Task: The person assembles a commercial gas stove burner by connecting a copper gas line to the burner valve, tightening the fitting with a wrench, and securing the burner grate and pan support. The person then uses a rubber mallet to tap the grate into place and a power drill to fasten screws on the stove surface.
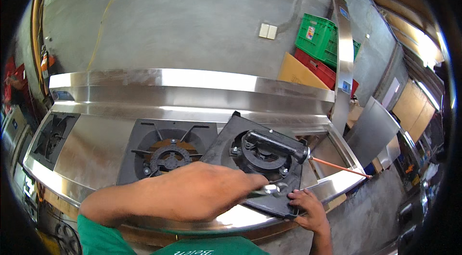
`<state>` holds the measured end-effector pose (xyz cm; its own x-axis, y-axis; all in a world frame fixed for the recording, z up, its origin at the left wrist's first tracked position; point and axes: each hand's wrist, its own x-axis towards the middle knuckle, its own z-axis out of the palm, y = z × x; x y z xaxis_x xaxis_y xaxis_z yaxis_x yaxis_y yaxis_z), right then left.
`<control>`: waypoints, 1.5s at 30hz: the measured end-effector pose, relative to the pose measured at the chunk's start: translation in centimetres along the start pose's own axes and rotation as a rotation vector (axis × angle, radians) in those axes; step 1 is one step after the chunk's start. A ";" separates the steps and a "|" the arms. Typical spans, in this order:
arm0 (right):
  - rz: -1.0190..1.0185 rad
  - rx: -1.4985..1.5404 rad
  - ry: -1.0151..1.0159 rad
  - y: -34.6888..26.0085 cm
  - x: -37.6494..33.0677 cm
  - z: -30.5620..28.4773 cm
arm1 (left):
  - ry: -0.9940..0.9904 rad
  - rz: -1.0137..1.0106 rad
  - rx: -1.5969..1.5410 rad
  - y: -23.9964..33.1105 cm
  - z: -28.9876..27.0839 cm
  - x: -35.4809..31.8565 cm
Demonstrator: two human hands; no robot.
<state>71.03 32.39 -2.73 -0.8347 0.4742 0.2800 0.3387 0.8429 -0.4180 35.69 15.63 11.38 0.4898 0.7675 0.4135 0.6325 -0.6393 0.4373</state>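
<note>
A square black burner plate [221, 146] lies askew across the steel stove, partly over a rectangular opening. Fixed in it are a round burner [263, 161] and a thick black burner tube [274, 144], with a thin copper-coloured pipe [337, 167] running out to the right. My left hand [231, 185] reaches across and is closed on a shiny metal tool [272, 189], seemingly a wrench, at the plate's near side; most of it is hidden by the hand. My right hand [306, 207] grips the plate's near right corner, fingers on top and thumb at the edge.
Another black burner [171, 156] sits in the stove's middle, and a third [54, 134] at the far left. A steel backsplash [192, 93] runs along the rear. Green [320, 38] and red crates [313, 62] stand behind on the right, beside an upright steel panel [344, 57].
</note>
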 end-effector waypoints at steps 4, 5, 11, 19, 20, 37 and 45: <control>-0.021 0.095 -0.129 -2.4 1.5 -2.3 | 0.072 -0.216 -0.068 -0.8 1.0 0.3; -0.019 0.132 -0.141 -3.3 1.5 -3.0 | 0.071 -0.263 -0.130 -1.2 1.5 0.5; 0.070 0.460 0.214 -8.6 4.2 -1.4 | 0.048 -0.281 -0.392 -3.1 6.1 4.6; -0.244 -0.117 0.570 -8.4 6.8 -0.5 | 0.118 -0.365 -0.488 -3.0 8.3 6.5; -0.245 -0.152 0.552 -8.2 6.9 -0.5 | 0.125 -0.378 -0.520 -3.2 8.5 6.5; -0.564 -0.089 0.435 -2.8 4.3 -5.0 | -0.101 -0.485 -0.811 -1.2 9.2 13.2; -0.596 0.377 0.550 0.6 4.9 -7.8 | 0.535 -0.222 -1.114 1.0 10.7 17.2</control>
<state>70.50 37.21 5.12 -0.4673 0.1205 0.8758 -0.3311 0.8947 -0.2998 51.15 28.66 10.42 -0.0315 0.9151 0.4021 -0.3074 -0.3916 0.8672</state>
